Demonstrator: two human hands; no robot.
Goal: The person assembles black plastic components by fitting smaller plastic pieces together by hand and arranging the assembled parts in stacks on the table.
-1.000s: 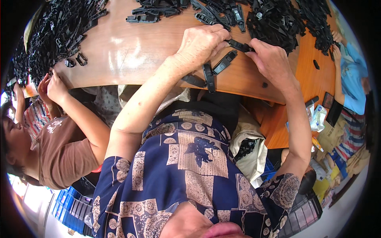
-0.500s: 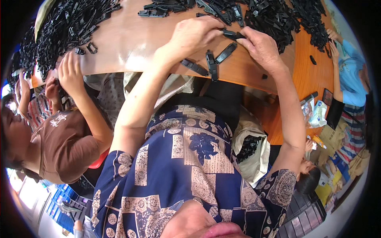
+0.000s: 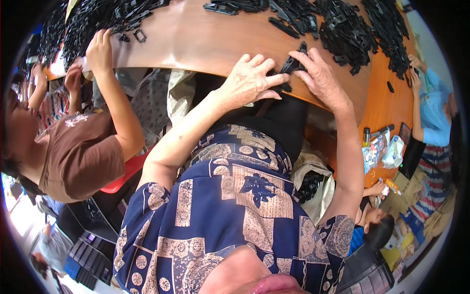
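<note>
At the near edge of the table, my left hand (image 3: pixel 252 79) has its fingers spread, its index finger and thumb touching small black plastic parts (image 3: pixel 283 88) lying there. My right hand (image 3: pixel 319 78) is just to the right, thumb and fingers closed around a narrow black plastic part (image 3: pixel 291 64). Another black part (image 3: pixel 303 47) sticks up beyond its fingertips. My fingers partly hide these parts, so how they lie against each other is unclear.
Heaps of black plastic parts (image 3: pixel 345 36) cover the table's far side, with more at the far left (image 3: pixel 98 29). A co-worker in brown (image 3: pixel 83 152) sits at left; another in light blue (image 3: pixel 434 98) at right. An open sack (image 3: pixel 325 193) with black parts stands below the table.
Both hands have come nearer to me, toward the table edge. My left hand has let go of the part it pinched and spread its fingers over the loose parts.
</note>
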